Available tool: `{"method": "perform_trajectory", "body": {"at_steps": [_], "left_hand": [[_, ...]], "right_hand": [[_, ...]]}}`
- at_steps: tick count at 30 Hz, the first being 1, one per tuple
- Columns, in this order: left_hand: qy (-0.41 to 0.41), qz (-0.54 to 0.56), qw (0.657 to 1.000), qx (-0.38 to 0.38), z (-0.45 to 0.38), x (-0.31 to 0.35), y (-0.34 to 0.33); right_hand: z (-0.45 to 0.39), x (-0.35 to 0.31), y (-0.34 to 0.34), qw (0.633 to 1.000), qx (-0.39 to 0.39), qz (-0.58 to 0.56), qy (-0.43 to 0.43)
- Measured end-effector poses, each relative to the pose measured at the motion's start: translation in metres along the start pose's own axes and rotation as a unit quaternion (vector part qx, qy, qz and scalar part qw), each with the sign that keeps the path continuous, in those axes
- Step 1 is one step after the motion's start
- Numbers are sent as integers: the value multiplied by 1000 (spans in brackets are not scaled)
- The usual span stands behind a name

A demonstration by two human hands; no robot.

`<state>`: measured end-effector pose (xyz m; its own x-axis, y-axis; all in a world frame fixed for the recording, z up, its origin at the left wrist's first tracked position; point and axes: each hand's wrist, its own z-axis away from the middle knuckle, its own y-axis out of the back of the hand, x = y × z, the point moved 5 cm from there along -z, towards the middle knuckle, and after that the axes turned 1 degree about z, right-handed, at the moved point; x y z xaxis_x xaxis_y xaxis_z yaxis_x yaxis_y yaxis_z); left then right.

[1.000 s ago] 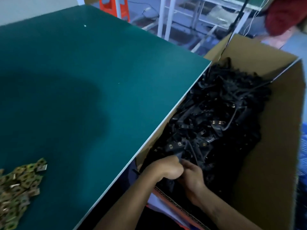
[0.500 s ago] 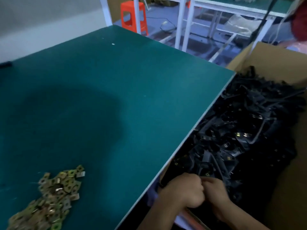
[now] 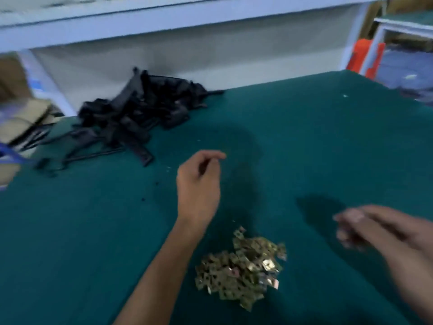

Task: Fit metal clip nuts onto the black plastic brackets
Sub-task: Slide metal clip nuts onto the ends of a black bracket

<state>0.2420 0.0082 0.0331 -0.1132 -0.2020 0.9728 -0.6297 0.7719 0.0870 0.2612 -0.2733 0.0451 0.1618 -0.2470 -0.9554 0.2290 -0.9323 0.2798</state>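
A heap of black plastic brackets [image 3: 133, 118] lies at the far left of the green table [image 3: 328, 141]. A pile of brass-coloured metal clip nuts [image 3: 243, 268] sits near the front middle. My left hand [image 3: 199, 184] hovers over the table between the two piles, fingers loosely curled, holding nothing that I can see. My right hand [image 3: 375, 228] is blurred at the right, above the table beside the clip nuts, fingers stretched leftward, with nothing visible in it.
A white shelf rail and grey back panel [image 3: 210, 43] run behind the table. Cardboard and dark items [image 3: 21, 123] sit at the left edge. An orange object [image 3: 360, 55] and a white frame [image 3: 384, 31] stand at the far right.
My view has swung left from the cardboard box of brackets to the table. Both hands have left the box and now hover over the table, empty.
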Motion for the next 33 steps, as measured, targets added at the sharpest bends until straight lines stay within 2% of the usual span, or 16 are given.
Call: {"method": "perform_trajectory", "body": {"at_steps": [3, 7, 9, 12, 15, 17, 20, 24, 29, 31, 33], "left_hand": [[30, -16, 996, 87, -10, -41, 38], [1, 15, 983, 185, -27, -48, 62], [22, 48, 965, 257, -37, -55, 77], [68, 119, 930, 340, -38, -70, 97], [86, 153, 918, 355, -36, -73, 100], [84, 148, 927, 335, -36, -69, 95], [87, 154, 933, 313, -36, -67, 90], [95, 179, 922, 330, -35, -70, 90], [86, 186, 913, 353, -34, -71, 91], [81, 165, 925, 332, -35, -71, 90], [92, 94, 952, 276, -41, -69, 88]], "right_hand": [[-55, -23, -86, 990, -136, 31, 32], [-128, -52, -210, 968, -190, 104, 130], [-155, -64, -273, 954, -205, 157, 154], [-179, -65, -353, 931, -256, 234, 115], [-191, -66, -398, 889, -285, 349, 87], [-198, -71, -409, 866, -288, 397, 91], [-209, -77, -408, 857, -318, 399, 71], [-220, -71, -380, 898, -309, 311, 22], [-209, -46, -325, 914, -373, 107, -118], [-199, -44, -297, 926, -361, 56, -93], [-184, -43, -271, 942, -329, 59, -12]]}}
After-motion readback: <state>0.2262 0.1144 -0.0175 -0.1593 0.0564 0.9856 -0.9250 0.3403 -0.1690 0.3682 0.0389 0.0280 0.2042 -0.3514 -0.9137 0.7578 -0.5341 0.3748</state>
